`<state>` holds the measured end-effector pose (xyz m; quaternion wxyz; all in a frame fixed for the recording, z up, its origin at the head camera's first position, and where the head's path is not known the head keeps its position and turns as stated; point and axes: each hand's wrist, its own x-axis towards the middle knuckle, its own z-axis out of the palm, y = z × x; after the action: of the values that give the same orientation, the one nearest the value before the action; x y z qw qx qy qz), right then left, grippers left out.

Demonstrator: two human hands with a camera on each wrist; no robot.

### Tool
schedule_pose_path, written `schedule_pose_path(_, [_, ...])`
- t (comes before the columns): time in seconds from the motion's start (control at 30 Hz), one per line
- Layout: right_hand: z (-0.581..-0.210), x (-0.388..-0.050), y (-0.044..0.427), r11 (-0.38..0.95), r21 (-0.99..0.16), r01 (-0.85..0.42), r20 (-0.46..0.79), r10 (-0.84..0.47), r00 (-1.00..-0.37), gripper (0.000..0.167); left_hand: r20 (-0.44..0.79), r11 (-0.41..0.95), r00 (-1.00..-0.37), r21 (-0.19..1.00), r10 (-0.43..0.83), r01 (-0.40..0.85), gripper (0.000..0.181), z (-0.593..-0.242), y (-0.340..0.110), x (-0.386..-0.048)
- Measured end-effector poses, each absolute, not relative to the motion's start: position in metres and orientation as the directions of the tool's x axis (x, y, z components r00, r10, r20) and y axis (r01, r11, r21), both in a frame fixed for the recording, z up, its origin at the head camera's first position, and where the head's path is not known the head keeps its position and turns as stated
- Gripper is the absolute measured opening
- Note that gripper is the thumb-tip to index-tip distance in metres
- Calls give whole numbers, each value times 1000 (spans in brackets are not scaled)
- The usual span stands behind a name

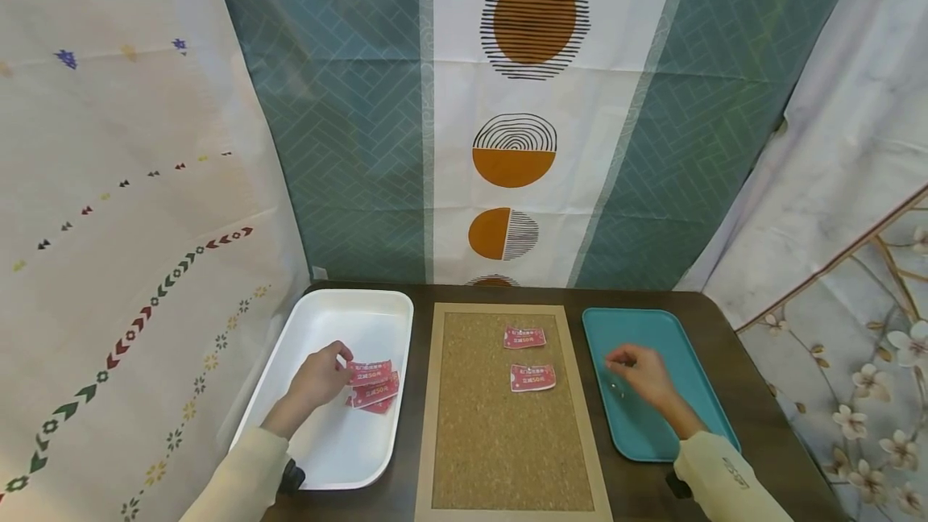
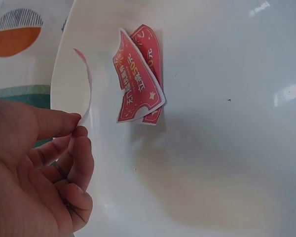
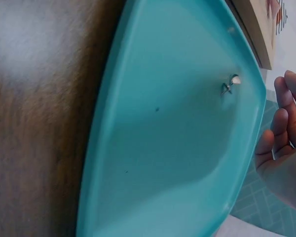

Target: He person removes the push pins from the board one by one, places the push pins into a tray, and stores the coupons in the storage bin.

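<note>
Left hand [image 1: 317, 378] over the white tray [image 1: 325, 457], thumb and forefinger pinching one red coupon [image 2: 90, 85] by its end, other fingers curled in; coupon is bowed and clear of the tray floor. Right hand [image 1: 645, 375] above the teal tray [image 1: 670, 445], thumb and forefinger tips together, the rest bent; cannot tell whether anything small sits between them. Below it, shiny metal bits [image 3: 227, 88] on the teal floor, pin-like, too small to count surely. Beside the pinched coupon, two more coupons [image 2: 138, 81] overlap in the white tray. Between trays, a framed cork board [image 1: 500, 449] carries an upper coupon [image 1: 524, 337] and a lower coupon [image 1: 532, 378], both right of centre; fastening unclear. Work looks partway: two on cork, one in hand, two left in the tray. All on a dark desk [image 1: 779, 470], patterned cloth [image 1: 500, 95] behind.
</note>
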<state>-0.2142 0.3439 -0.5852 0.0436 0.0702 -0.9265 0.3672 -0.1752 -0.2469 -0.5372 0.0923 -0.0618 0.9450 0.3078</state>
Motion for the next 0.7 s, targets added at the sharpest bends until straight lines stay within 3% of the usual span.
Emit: schedule_pose_path(0.7, [-599, -204, 364, 761, -639, -112, 49, -105, -993, 4, -268, 838, -963, 515, -42, -180, 28, -552, -251, -169])
